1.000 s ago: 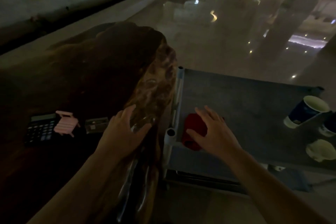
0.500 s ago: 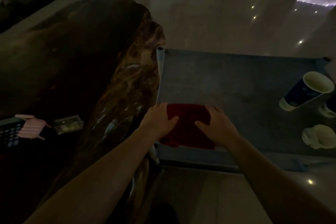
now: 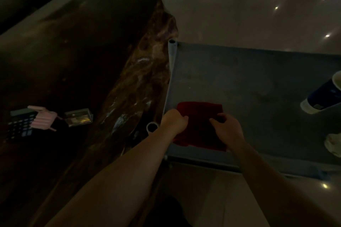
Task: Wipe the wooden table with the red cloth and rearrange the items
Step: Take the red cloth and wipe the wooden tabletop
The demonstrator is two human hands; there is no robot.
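The red cloth [image 3: 200, 125] lies flat on the near left corner of a grey shelf top [image 3: 258, 83]. My left hand [image 3: 174, 120] pinches the cloth's left edge. My right hand [image 3: 227, 130] grips its right side with curled fingers. To the left is the dark wooden table [image 3: 73, 51] with a rough, glossy edge. On it sit a black calculator [image 3: 18, 125], a small pink chair-shaped object [image 3: 43, 119] and a small clear box [image 3: 79, 117], close together at the left.
A blue paper cup [image 3: 323, 96] lies tilted at the shelf's right edge, with a pale crumpled object [image 3: 334, 143] below it. White corner tubes [image 3: 152, 127] mark the shelf frame. Shiny tiled floor surrounds both pieces. The scene is very dim.
My left hand left the wooden table's edge and came over to the cloth. Both hands went from resting flat on the cloth to gripping its sides. The view tilted down.
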